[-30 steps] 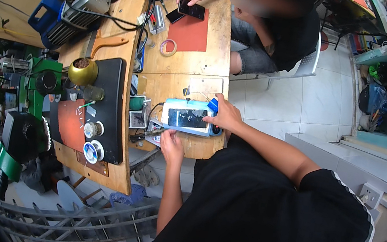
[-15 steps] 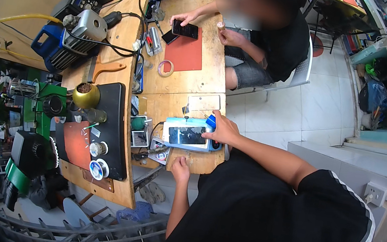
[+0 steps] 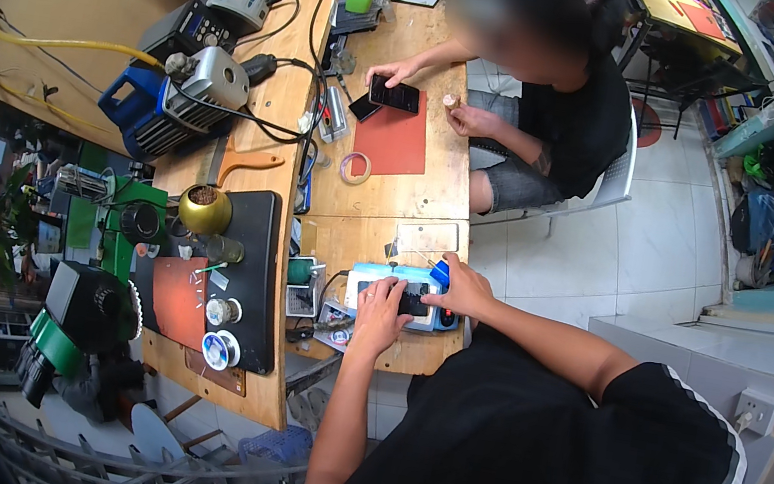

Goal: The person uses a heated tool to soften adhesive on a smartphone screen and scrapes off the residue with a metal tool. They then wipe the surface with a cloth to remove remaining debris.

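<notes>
My left hand (image 3: 379, 310) lies palm-down on a dark phone screen (image 3: 414, 299) on a light-blue bench machine (image 3: 371, 269), its fingers stretched over the screen and partly hiding it. My right hand (image 3: 463, 289), at the machine's right end, grips a small blue-handled tool (image 3: 440, 272), with its thumb at the screen. A pale rectangular plate (image 3: 427, 234) lies just behind the machine, and a small grey mesh tray (image 3: 302, 299) is to its left.
Across the table a person (image 3: 560, 107) handles a phone (image 3: 393, 91) over a red mat (image 3: 391, 141). To my left are a black mat (image 3: 254, 312) with solder spools, a gold pot (image 3: 205, 208), a green microscope (image 3: 64, 333) and cabled devices (image 3: 195, 100).
My left hand has risen from beside the machine's front edge onto the screen. My right hand keeps its grip on the blue tool. The view has shifted, so the bench appears lower and further right.
</notes>
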Motion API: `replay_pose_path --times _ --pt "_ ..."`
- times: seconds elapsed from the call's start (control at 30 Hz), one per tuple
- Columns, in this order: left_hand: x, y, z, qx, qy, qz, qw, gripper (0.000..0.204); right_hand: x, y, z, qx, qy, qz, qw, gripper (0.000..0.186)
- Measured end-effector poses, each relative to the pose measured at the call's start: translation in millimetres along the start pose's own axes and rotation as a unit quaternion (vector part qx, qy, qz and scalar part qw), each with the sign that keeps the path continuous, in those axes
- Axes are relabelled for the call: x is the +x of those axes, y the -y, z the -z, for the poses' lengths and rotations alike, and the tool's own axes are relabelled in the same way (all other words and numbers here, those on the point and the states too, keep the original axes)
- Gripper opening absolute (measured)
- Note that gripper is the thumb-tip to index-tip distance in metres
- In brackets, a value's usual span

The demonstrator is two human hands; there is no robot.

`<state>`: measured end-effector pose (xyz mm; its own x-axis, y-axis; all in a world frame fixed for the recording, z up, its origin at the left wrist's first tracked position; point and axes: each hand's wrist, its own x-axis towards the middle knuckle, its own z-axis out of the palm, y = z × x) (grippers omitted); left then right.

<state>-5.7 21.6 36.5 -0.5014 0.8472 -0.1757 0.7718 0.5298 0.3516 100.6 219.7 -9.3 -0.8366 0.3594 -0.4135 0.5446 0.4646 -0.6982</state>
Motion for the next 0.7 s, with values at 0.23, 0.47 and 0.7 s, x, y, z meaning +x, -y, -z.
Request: replay_pose_path --times 0.23,0.47,0.7 --pt "8 6 3 0.023 -0.002 -0.029 0.999 0.075 -16 -20 -10 0.061 -0.026 0.012 0.998 0.084" --pt "7 -1 11 0.019 -0.017 -0.011 1.000 0.070 -18 -37 -20 0.091 -0.023 -0.023 0.995 0.083" --pt "-1 -3 11 0.010 -0.078 -0.047 0.996 0.059 -13 -39 -19 0.118 -0.019 -0.045 0.992 0.092"
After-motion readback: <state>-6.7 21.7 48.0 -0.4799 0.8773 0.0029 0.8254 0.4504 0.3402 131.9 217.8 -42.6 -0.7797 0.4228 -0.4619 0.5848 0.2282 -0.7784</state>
